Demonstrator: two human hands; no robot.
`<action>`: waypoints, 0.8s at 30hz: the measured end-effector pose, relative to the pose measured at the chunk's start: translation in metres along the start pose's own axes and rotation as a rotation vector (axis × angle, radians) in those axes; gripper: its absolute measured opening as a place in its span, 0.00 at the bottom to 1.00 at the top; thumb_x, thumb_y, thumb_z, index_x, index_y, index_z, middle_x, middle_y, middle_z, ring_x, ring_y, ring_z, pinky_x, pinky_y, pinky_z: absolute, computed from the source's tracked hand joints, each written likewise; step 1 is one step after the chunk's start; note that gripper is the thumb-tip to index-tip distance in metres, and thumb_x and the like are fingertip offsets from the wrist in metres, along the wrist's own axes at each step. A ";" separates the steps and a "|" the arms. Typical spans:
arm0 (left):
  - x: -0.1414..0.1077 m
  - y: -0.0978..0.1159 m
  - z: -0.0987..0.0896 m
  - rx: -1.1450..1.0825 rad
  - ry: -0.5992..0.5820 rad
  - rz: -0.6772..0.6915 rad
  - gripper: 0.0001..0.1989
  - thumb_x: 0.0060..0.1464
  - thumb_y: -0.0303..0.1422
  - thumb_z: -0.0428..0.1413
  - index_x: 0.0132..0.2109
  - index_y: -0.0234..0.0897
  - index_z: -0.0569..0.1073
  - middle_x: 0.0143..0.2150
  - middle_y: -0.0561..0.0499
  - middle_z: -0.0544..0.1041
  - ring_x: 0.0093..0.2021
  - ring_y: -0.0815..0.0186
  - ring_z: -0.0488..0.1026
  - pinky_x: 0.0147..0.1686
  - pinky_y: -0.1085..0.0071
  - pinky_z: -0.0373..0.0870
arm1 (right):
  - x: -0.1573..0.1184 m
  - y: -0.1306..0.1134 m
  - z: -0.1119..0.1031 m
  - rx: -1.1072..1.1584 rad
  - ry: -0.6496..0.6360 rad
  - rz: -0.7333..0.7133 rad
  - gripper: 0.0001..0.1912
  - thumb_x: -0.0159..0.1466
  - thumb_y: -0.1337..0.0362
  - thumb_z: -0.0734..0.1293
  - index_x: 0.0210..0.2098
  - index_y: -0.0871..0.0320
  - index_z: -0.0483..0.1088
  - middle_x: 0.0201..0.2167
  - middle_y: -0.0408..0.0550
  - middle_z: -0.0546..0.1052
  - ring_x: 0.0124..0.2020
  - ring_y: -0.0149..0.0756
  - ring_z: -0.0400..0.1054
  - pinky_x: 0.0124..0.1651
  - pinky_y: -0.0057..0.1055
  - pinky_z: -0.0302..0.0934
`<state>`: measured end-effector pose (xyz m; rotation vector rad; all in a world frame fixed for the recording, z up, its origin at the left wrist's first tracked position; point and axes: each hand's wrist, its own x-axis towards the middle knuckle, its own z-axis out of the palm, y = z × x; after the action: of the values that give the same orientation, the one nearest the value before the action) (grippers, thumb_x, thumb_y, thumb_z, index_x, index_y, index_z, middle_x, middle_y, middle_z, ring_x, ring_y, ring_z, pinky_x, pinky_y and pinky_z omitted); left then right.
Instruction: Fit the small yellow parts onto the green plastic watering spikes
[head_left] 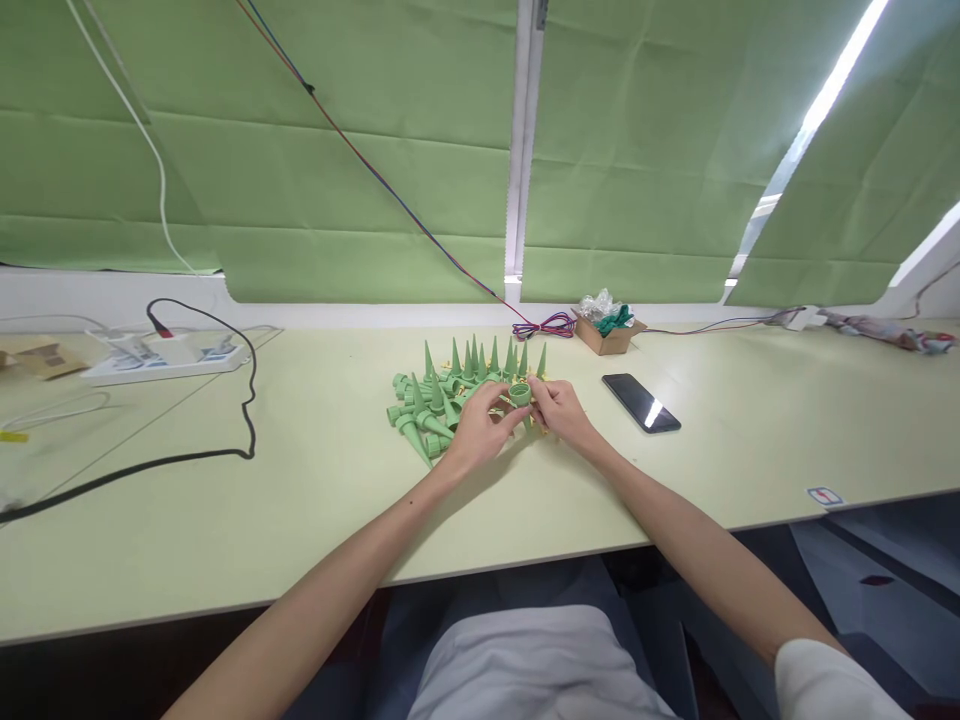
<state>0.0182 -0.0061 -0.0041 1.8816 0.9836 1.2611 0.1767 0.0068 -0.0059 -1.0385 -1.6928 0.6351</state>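
My left hand [484, 424] is closed on a green plastic cone [519, 393], whose round open end faces up and whose tip points down. The fingers of my right hand [557, 408] are pinched together at the right side of the same cone; whether they hold a small part is too small to tell. Behind and left of my hands lies a pile of green cones [422, 420], some on their sides. Several more stand upright with their points up along the back. Small yellow pieces are partly visible among them, mostly hidden by my hands.
On the pale table [315, 530], a black phone [641, 403] lies right of my hands. Behind it is a small cardboard box [609, 338] with bags. A power strip [166, 366] and black cable [250, 425] lie at the left.
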 end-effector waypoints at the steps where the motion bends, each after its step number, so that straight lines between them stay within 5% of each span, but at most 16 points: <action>1: 0.000 -0.001 0.000 -0.002 0.001 0.011 0.15 0.54 0.40 0.60 0.44 0.35 0.72 0.42 0.46 0.69 0.38 0.64 0.74 0.27 0.70 0.75 | 0.000 0.000 0.000 -0.005 0.000 0.001 0.38 0.67 0.39 0.54 0.09 0.56 0.56 0.07 0.43 0.60 0.13 0.28 0.56 0.23 0.28 0.54; 13: -0.002 0.006 -0.003 0.130 0.050 0.137 0.11 0.54 0.36 0.60 0.43 0.36 0.75 0.40 0.48 0.69 0.35 0.67 0.72 0.26 0.74 0.71 | 0.000 -0.001 0.001 0.003 0.026 0.013 0.37 0.66 0.40 0.55 0.09 0.57 0.57 0.08 0.43 0.61 0.13 0.27 0.57 0.22 0.27 0.53; 24: 0.000 0.007 0.001 0.136 0.067 0.078 0.13 0.55 0.33 0.57 0.48 0.37 0.71 0.44 0.47 0.73 0.31 0.69 0.71 0.27 0.73 0.69 | 0.000 0.005 0.005 0.063 0.066 -0.014 0.34 0.66 0.38 0.54 0.14 0.57 0.56 0.12 0.42 0.62 0.15 0.27 0.56 0.22 0.27 0.53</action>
<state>0.0210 -0.0103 0.0014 2.0101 1.0639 1.3396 0.1740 0.0094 -0.0117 -0.9915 -1.6115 0.6340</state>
